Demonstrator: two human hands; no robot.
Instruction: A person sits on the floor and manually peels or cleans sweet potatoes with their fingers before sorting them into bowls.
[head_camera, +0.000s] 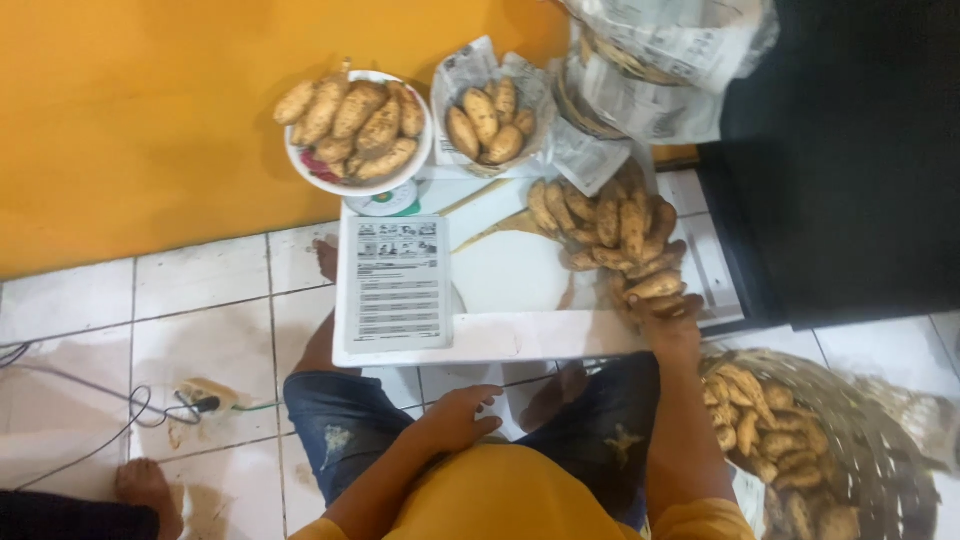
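Reaching toward one o'clock, the right hand (672, 318) rests with loose fingers on a loose sweet potato pile (612, 235) on the white tabletop (505, 275), while the left hand (462, 415) lies empty and relaxed on the thigh; a bowl of sweet potatoes (355, 125) on the scale at eleven o'clock and a paper-lined basket (493, 118) at twelve are already filled, and a woven basket (790, 440) at four still holds many.

- You face an orange wall (130, 120) above a floor (200, 300) of pale tiles with dark joints.
- Your sweet potatoes (620, 235) are tan, flecked with brown.
- The bowl (340, 182) holding more of them is white.
- Your low table (500, 335) is white; the paper (398, 282) on it is grey newsprint.
- Your shorts (345, 425) are faded blue denim, your shirt (500, 500) yellow.
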